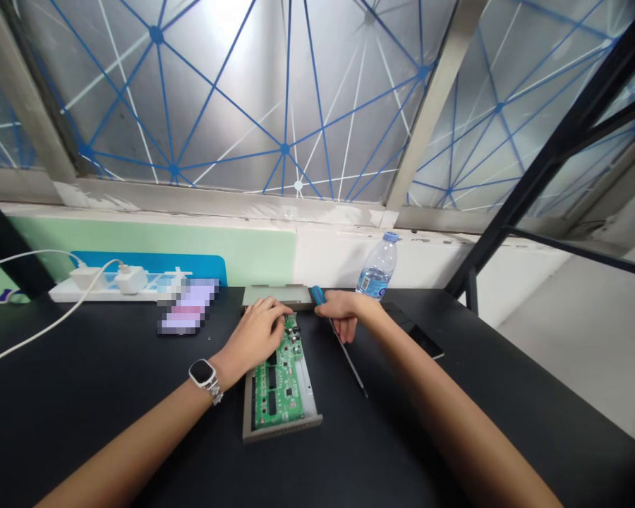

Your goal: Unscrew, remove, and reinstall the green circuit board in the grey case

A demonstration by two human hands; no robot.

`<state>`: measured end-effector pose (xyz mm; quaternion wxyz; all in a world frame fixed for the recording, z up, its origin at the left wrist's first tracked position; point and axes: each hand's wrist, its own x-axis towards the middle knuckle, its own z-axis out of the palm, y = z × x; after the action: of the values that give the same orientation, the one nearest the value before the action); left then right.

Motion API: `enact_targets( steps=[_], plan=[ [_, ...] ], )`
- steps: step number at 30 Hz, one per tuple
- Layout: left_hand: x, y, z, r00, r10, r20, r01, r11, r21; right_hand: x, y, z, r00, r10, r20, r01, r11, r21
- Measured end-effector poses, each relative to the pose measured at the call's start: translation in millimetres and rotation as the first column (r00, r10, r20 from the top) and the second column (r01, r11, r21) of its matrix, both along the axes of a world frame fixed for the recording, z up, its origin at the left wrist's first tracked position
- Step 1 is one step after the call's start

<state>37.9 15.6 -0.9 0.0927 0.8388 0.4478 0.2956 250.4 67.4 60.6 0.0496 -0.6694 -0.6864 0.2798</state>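
Note:
A green circuit board (280, 381) sits in a shallow metal case (283, 429) that lies flat on the black table. My left hand (259, 328), wearing a watch on the wrist, rests over the case's far end. Its fingers bend over the board and touch the far rim; the hand covers that left corner. To the right, my right hand (341, 310) is closed around a screwdriver (355, 372) with a blue handle. Its long thin shaft slants down toward me, beside the case and apart from it. Behind both hands lies a flat metal cover (278, 295).
A water bottle (377, 271) stands behind my right hand. A dark flat device (426, 340) lies under my right forearm's far side. At the back left are a phone (188, 310) and a white power strip (63, 291) with plugs and cables. A black metal frame (508, 190) rises at the right.

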Motion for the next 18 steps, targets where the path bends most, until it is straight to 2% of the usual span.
enact_targets(
  steps=[3,6,8,10,13,18],
  plan=[
    [-3,-2,-3.1,0.999,0.014,0.042,-0.013,1.000,-0.026,1,-1,11.2,0.995,-0.004,-0.103,0.004,1.000,-0.003],
    [-6,-6,-3.3,0.999,0.010,0.051,-0.008,0.999,-0.040,-6,-8,26.0,0.962,0.045,-0.268,0.001,0.985,0.170],
    [-7,-8,-2.0,0.999,0.009,0.049,-0.007,0.999,-0.047,-16,-15,34.9,0.861,0.202,-0.468,-0.005,0.921,0.389],
    [-8,-9,-0.9,0.999,0.009,0.042,-0.006,0.999,-0.053,-27,-25,41.0,0.766,0.318,-0.559,0.006,0.865,0.501],
    [-7,-10,-0.9,1.000,0.013,0.023,-0.012,0.999,-0.049,-41,-36,43.8,0.700,0.403,-0.589,0.016,0.817,0.577],
    [-8,-9,-3.1,1.000,0.026,-0.006,-0.026,0.999,-0.033,-48,-39,37.2,0.692,0.456,-0.559,-0.021,0.788,0.616]
  ],
)
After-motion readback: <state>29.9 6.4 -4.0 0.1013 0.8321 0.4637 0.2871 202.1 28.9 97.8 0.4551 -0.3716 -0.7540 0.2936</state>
